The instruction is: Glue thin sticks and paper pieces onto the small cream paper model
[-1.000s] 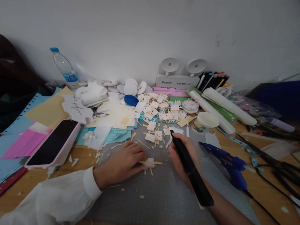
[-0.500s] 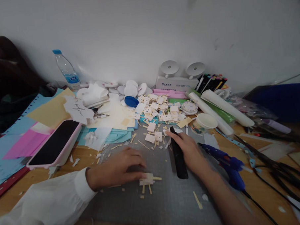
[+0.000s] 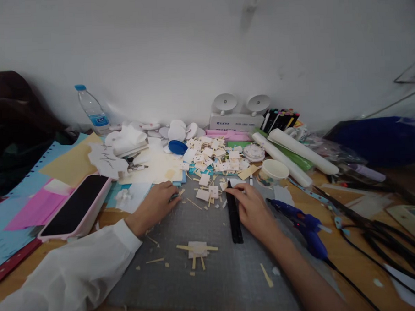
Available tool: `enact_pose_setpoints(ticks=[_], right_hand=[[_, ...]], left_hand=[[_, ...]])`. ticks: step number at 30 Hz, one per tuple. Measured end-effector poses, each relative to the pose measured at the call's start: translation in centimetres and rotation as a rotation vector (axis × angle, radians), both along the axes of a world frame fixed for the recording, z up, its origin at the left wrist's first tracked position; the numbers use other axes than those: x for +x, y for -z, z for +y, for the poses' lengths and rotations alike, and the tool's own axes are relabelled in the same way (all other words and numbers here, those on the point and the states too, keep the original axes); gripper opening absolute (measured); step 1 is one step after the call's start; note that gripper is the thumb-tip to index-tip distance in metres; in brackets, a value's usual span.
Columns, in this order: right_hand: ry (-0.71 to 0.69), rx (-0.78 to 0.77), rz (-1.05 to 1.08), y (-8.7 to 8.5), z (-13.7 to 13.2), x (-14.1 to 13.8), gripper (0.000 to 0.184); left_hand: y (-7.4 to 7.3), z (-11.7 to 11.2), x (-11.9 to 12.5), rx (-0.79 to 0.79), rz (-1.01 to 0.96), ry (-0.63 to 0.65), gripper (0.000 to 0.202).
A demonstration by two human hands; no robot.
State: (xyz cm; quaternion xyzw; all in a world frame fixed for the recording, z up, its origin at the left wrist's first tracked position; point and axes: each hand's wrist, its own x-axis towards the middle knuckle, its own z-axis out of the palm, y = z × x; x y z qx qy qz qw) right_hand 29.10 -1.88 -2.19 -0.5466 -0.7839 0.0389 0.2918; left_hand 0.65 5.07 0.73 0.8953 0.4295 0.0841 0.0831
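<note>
My left hand [image 3: 156, 206], its thumb and fingers slightly apart, reaches to the mat's back left, beside some thin pale-yellow strips [image 3: 182, 192]. Nothing shows between its fingertips. With thumb and fingers at its upper end, my right hand [image 3: 253, 208] holds a long flat black tool [image 3: 234, 218] low over the mat; its exact kind is unclear. Nearer to me lies a small pale square [image 3: 197, 249] with yellow strips sticking out at both sides and two pointing toward me. Similar squares with strips, some with dark dots, form a pile [image 3: 210, 155] at the back.
A grey cutting mat [image 3: 220, 283] covers the middle of the wooden table. On the right are a blue glue gun [image 3: 305, 224], black-handled scissors [image 3: 379, 230], a paper cup [image 3: 273, 172] and white rolls [image 3: 301, 150]. A phone [image 3: 74, 207] and coloured papers lie left, near a bottle [image 3: 93, 110].
My left hand has left the small square and moved back to the strips. The square now shows fully, strips on both sides. The black tool has turned more upright in view, still at my right hand.
</note>
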Motion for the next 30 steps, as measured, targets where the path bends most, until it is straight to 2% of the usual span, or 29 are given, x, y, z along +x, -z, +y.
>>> enact_pose_setpoints(ticks=[3, 6, 11, 16, 20, 24, 28, 30], right_hand=[[0.001, 0.07, 0.122, -0.7, -0.6, -0.6, 0.043], [-0.086, 0.104, 0.177, -1.1, -1.2, -1.3, 0.036], [-0.293, 0.005, -0.033, -1.4, -1.8, -2.2, 0.029], [-0.302, 0.001, -0.026, -1.5, -1.8, -2.3, 0.027], [-0.298, 0.052, 0.102, -1.5, -2.0, -2.7, 0.034], [-0.253, 0.061, 0.292, -1.5, -2.6, -3.6, 0.031], [-0.217, -0.031, 0.438, -1.4, -2.8, -4.3, 0.03], [-0.229, -0.067, 0.48, -1.3, -2.8, -4.5, 0.016]], left_hand=[[-0.2, -0.2, 0.3, -0.007, 0.029, 0.012, 0.017], [-0.4, -0.1, 0.6, -0.005, 0.054, 0.012, 0.016], [-0.2, 0.2, 0.7, 0.013, 0.082, -0.007, 0.015], [-0.3, -0.1, 1.1, 0.046, 0.083, -0.038, 0.014], [-1.5, -1.2, 1.7, 0.083, 0.042, -0.036, 0.015], [-3.0, -2.9, 2.5, -0.023, -0.129, 0.077, 0.013], [-3.8, -4.6, 3.4, -0.125, -0.293, 0.233, 0.013], [-3.8, -5.0, 3.8, -0.162, -0.334, 0.289, 0.015]])
